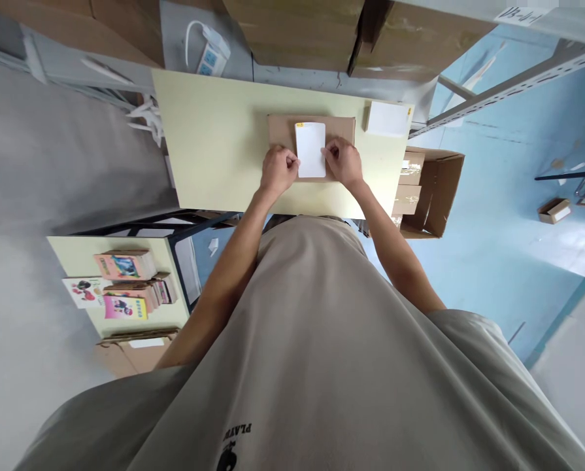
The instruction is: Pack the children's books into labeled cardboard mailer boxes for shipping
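A white card (311, 152) with rounded corners and a small yellow mark at its top left lies over a brown cardboard box (340, 127). My left hand (278, 171) pinches the card's left edge low down, between thumb and forefinger. On the opposite side my right hand (342, 161) has its fingers closed at the card's right edge. Both wrists rest near the front of the pale yellow table (214, 144). To the right lies a stack of similar white cards (387, 119), also with a yellow mark.
Behind the table are large cartons (297, 36) and a power strip (210, 59). An open carton (432, 193) holding smaller boxes stands at the right. Books (125, 266) lie on a side table at lower left. A metal rack post (498, 85) rises at the right.
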`<state>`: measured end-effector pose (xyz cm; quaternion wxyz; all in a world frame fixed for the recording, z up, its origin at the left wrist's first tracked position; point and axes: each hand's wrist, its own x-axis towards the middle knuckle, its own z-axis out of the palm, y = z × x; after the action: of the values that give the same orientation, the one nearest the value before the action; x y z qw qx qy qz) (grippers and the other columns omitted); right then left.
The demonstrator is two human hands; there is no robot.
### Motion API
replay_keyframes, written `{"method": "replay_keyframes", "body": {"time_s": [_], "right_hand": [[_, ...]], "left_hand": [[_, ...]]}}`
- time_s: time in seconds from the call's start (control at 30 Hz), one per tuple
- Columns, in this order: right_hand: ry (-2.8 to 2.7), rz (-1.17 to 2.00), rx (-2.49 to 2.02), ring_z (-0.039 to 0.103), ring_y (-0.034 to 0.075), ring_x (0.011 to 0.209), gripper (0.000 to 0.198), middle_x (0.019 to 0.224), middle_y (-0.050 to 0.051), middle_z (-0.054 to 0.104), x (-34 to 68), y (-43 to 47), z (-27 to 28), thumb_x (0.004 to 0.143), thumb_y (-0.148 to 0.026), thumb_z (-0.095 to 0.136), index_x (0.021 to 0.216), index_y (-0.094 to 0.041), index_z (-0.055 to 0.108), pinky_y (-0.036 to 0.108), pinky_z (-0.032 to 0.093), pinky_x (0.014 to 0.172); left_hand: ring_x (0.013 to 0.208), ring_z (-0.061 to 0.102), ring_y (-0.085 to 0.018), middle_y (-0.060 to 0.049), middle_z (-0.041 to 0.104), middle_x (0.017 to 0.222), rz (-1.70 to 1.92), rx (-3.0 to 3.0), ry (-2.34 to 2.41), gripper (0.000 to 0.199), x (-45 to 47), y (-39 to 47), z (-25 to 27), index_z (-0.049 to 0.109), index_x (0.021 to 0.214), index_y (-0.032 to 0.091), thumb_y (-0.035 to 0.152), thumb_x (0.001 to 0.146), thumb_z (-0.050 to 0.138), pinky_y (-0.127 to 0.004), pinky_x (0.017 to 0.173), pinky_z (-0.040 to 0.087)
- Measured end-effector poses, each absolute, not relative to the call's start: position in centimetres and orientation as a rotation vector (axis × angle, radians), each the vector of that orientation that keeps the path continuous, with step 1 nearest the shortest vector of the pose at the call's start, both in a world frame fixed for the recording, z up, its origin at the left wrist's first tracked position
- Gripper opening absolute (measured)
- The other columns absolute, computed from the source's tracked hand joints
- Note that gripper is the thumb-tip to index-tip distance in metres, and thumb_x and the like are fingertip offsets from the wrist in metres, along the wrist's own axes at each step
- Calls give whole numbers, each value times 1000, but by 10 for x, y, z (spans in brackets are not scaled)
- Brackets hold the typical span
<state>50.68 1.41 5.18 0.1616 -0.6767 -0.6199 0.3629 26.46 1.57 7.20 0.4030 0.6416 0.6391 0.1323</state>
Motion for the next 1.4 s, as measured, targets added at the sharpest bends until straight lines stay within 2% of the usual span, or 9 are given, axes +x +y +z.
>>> {"method": "replay_keyframes", "body": {"time_s": [0.13,0.3,0.47,0.57,0.67,0.8,0.97,1.17,1.4], "right_hand": [[-1753,980,-1925,78,32,114,29,119,11,85,500,10,56,120,-52,69,111,-25,76,58,66,118],[-1839,875,-1964,73,43,139,43,133,21,82,488,-18,68,122,-57,63,138,-19,74,74,58,128],[-2096,846,-1873,66,42,152,41,154,20,77,483,-46,78,127,-37,44,139,-21,80,72,54,133],[-2200,859,-1772,62,42,161,49,166,20,74,482,-31,76,126,-30,38,147,-19,81,73,49,139],[-2227,814,-1752,48,38,179,58,184,18,61,478,2,68,124,-25,36,170,-16,68,72,39,148],[-2262,791,-1795,27,29,191,69,200,12,39,472,32,57,124,-26,28,190,-13,44,62,22,158],[-2213,812,-1771,22,27,192,75,202,11,32,472,31,54,127,-46,21,194,-15,34,59,15,158],[-2138,916,-1663,22,32,192,76,200,8,39,477,4,71,126,-62,35,192,-25,41,67,12,157],[-2122,1065,-1635,22,34,192,65,199,3,41,495,-66,91,124,-50,51,186,-35,52,71,13,157]], "left_hand": [[128,76,-34,-10,80,109,364,1685,1620,7,267,9,67,78,103,22,17,107,75,-56,138,52],[146,72,-41,-16,82,124,353,1742,1642,9,267,-2,64,77,111,21,30,114,74,-63,143,46],[162,63,-45,-22,79,147,317,1734,1711,29,270,-10,75,78,128,20,46,119,67,-64,146,42],[181,44,-40,-20,63,180,297,1851,1561,47,277,-3,82,72,154,21,50,125,49,-63,154,27],[192,20,-35,-13,37,201,246,1946,1402,67,284,16,82,54,180,20,54,124,41,-63,158,8],[194,8,-36,-12,27,203,223,1959,1388,93,283,32,76,36,193,20,75,118,41,-63,158,-4],[194,3,-38,-16,21,204,144,2001,1396,104,273,19,79,29,195,14,83,117,30,-63,156,-7],[193,12,-39,-16,31,202,202,1902,1458,98,274,8,94,44,190,21,82,114,51,-64,157,-1],[193,12,-39,-13,41,198,332,1751,1543,91,291,2,110,59,180,28,80,106,71,-66,157,5]]}}
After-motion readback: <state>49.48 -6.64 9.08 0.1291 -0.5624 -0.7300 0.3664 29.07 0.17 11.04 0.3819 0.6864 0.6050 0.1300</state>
